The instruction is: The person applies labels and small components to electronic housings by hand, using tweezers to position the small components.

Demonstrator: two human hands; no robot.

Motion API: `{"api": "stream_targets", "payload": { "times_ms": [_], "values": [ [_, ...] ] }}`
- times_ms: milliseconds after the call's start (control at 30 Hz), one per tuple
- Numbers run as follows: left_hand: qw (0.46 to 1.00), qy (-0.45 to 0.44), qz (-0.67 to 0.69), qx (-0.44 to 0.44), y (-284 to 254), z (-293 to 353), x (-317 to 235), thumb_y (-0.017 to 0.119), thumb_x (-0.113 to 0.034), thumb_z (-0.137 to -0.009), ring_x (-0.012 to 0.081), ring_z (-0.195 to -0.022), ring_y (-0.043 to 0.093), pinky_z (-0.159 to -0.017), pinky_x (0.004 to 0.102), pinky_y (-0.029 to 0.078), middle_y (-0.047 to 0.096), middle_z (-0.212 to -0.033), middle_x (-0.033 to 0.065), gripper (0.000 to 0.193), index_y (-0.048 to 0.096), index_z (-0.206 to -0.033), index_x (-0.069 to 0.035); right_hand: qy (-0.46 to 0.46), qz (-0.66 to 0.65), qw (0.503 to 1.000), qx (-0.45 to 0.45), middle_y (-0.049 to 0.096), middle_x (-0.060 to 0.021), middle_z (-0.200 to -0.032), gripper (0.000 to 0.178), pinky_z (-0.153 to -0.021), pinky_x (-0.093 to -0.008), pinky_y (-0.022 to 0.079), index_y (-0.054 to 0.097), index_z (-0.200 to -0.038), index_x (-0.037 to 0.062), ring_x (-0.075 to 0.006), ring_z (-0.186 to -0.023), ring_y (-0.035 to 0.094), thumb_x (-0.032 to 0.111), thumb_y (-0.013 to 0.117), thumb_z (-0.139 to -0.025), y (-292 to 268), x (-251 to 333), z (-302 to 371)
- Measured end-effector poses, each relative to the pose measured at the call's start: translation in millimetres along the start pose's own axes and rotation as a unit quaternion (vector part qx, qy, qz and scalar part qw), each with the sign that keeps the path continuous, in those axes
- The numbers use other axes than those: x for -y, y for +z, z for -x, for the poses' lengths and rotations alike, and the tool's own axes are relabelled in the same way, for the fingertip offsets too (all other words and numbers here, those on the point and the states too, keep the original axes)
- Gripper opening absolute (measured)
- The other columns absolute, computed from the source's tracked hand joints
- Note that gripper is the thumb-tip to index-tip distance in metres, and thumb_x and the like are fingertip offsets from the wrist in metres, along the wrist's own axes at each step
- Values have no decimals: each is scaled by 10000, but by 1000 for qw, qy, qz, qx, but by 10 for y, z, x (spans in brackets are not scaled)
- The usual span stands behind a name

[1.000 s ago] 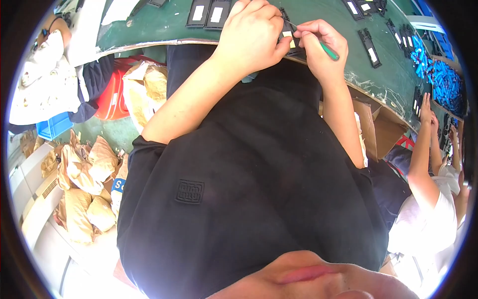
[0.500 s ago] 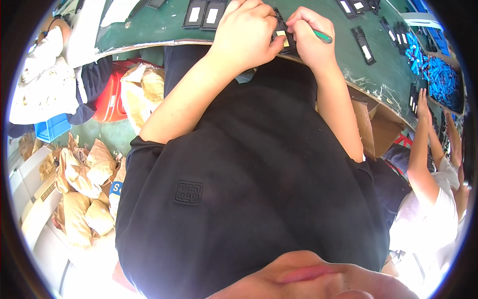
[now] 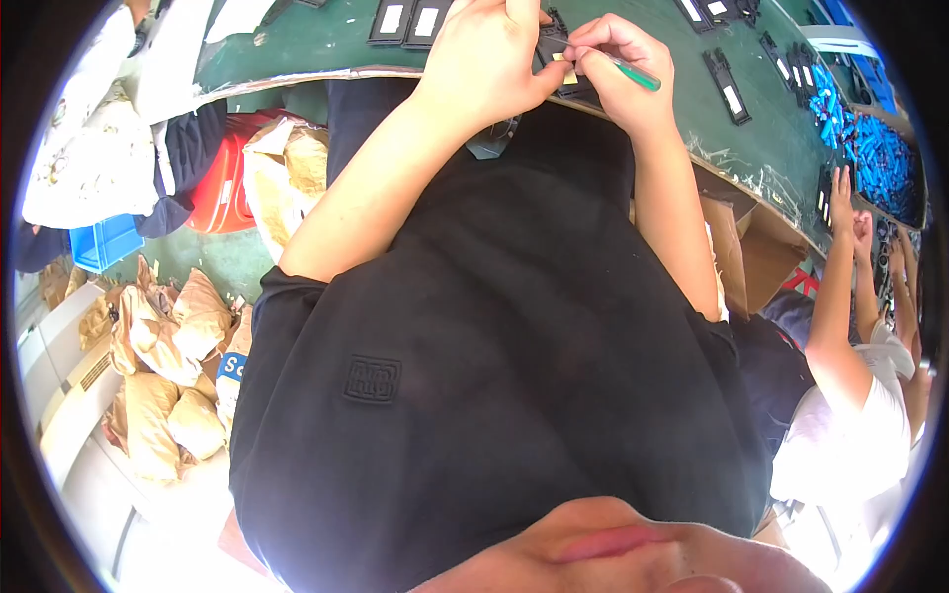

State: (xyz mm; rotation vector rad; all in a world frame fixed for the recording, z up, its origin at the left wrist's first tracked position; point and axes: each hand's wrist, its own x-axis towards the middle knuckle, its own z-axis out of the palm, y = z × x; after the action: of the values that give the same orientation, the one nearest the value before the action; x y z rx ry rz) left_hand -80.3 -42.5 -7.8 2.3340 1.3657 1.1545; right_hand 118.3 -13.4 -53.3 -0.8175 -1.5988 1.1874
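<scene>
At the table's near edge lies a black plastic part (image 3: 583,92) with a small yellow label. My left hand (image 3: 494,59) holds it from the left, its thumb against the part near the label; the far fingertips run out of the picture at the top. My right hand (image 3: 628,74) pinches a slim tool with a green handle (image 3: 638,75), and the tool's thin metal tip points left over the part. What kind of tool it is, I cannot make out.
Similar black parts with white labels (image 3: 427,22) lie left of my hands; another black part (image 3: 729,89) lies to the right. Blue pieces fill a box (image 3: 921,198) at the far right, beside a co-worker's arms (image 3: 840,296). Brown paper bags (image 3: 158,415) are at lower left.
The left hand's fingers have straightened and shifted, and its thumb has moved slightly. My right hand has moved a little right and down, showing the tool's thin tip.
</scene>
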Motion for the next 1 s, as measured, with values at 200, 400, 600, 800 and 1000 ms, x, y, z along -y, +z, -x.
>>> {"api": "stream_targets", "payload": {
  "times_ms": [200,400,600,800,1000],
  "values": [
    [1000,2,6,-5,15,12,26,822,-162,-759,388,-951,683,-913,471,502,709,-947,186,635,473,-1247,44,9,-21,1000,4,696,-104,-958,118,-751,-264,574,662,-926,-49,-134,-849,686,-97,558,-896,-35,-45,-5],
    [1000,5,-9,-3,17,22,32,807,-174,-769,377,-948,677,-903,469,498,708,-958,166,546,512,-1189,13,34,-21,999,-6,694,-110,-952,159,-756,-264,577,662,-907,-53,-142,-853,690,-116,521,-870,3,-26,-15],
    [1000,-3,-7,3,3,9,18,795,-182,-778,375,-954,668,-905,464,492,699,-956,167,506,530,-1165,6,26,-6,1000,4,691,-116,-956,155,-712,-264,564,659,-886,-57,-138,-824,677,-103,512,-874,17,-27,-45],
    [1000,4,-8,3,-28,-16,-11,782,-178,-772,389,-933,650,-882,471,486,676,-922,181,412,556,-1073,-11,7,108,994,12,635,-100,-719,139,-600,-312,476,589,-720,-14,-180,-626,604,38,544,-841,128,273,-162],
    [998,44,-41,30,-111,-22,-21,717,-136,-800,400,-905,639,-861,479,486,646,-855,180,241,597,-974,-19,8,146,989,16,628,-34,-701,119,-567,-252,445,621,-765,-15,-80,-618,542,-9,541,-852,143,208,-193]
  ]
}}
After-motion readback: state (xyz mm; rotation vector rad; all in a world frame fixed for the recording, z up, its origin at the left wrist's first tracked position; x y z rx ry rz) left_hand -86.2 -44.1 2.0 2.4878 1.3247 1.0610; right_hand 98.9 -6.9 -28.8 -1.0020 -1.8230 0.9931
